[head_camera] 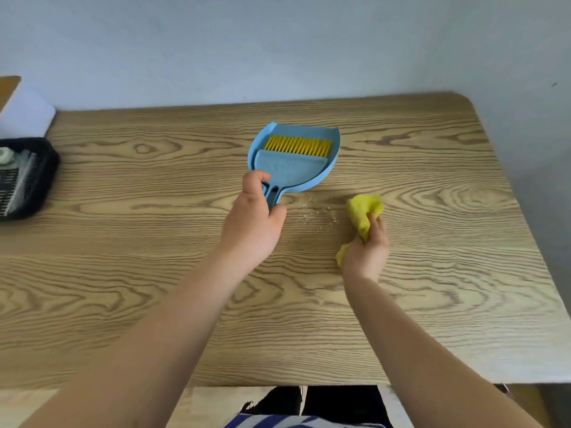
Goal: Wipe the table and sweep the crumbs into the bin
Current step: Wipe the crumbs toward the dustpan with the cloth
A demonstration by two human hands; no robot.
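Note:
A blue dustpan (321,174) lies on the wooden table (154,273) with a blue brush with yellow bristles (298,146) nested in it. My left hand (255,220) grips the handles of the pan and brush at their near end. A small scatter of crumbs (319,213) lies on the table just right of that hand. My right hand (366,248) holds a crumpled yellow cloth (364,211), which touches the table to the right of the crumbs.
A black basket (46,180) with items inside sits at the table's left edge, with a white object (26,114) behind it. A pale wall runs behind the table. The table's near edge is close to my body.

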